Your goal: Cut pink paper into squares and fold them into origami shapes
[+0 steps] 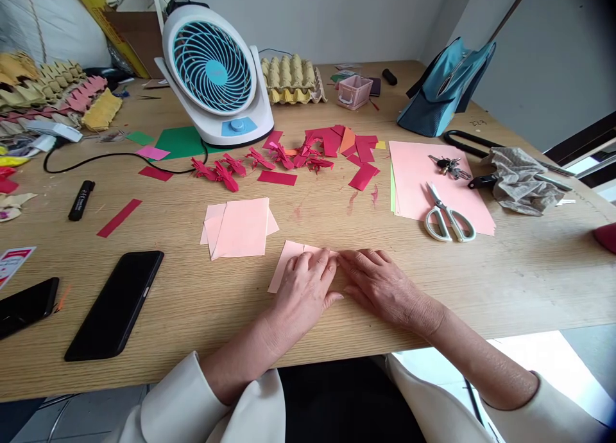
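Note:
A piece of pink paper (289,255) lies at a slant near the table's front edge, its left end showing. My left hand (308,286) holds it down, fingers bent over the paper and thumb pointing right. At the paper's right end, my right hand (378,279) presses with its fingers close together. The fingertips of both hands almost meet, and they hide much of the sheet. Just beyond my left hand, several pink paper pieces (243,228) overlap in a loose stack.
White-handled scissors (450,218) and keys (450,167) rest on larger pink sheets (418,167). Red paper shapes (279,155) lie before a fan (216,77). Phones (115,305), a marker (81,200), a blue bag (440,93), egg trays (291,77) and a crumpled grey cloth (520,180) surround them.

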The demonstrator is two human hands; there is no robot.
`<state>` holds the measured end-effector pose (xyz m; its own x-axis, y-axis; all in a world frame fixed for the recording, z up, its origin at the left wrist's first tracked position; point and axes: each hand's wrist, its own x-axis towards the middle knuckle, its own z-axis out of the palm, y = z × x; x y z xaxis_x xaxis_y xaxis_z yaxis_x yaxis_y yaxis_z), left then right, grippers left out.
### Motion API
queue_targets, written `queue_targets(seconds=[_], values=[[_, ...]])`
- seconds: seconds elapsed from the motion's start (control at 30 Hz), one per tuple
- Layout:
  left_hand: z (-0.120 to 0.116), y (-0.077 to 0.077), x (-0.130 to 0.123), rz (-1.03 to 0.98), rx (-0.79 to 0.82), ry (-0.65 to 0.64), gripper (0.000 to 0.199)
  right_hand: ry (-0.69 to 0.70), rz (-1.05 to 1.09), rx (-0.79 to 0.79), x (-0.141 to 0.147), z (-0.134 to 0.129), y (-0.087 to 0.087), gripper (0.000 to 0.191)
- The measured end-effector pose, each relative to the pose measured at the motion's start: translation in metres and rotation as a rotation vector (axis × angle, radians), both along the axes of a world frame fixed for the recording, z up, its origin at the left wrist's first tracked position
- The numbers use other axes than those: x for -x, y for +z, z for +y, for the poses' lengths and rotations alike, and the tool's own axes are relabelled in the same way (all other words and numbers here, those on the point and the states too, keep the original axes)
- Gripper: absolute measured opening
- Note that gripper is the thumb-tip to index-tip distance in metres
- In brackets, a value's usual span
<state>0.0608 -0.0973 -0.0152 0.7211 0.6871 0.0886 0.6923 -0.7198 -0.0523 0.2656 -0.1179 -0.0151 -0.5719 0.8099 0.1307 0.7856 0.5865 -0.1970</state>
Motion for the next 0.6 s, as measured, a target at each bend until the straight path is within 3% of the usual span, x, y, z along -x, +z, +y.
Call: queue_targets(seconds=[0.2, 0.43, 0.6], values=[[0.0, 0.004, -0.002, 0.039, 0.047, 0.017, 0.064, -0.059, -0.033, -0.037, -0.001, -0.011, -0.003, 0.057], [-0.002, 0.009, -0.005, 0.054, 0.007, 0.009, 0.061, -0.229, -0.11, -0.115, 0.005, -0.017, -0.01, 0.049], [-0.003, 0.005, -0.009, 0.071, -0.032, 0.014, 0.061, -0.166, -0.059, -0.135, 0.012, -0.013, -0.011, 0.044]])
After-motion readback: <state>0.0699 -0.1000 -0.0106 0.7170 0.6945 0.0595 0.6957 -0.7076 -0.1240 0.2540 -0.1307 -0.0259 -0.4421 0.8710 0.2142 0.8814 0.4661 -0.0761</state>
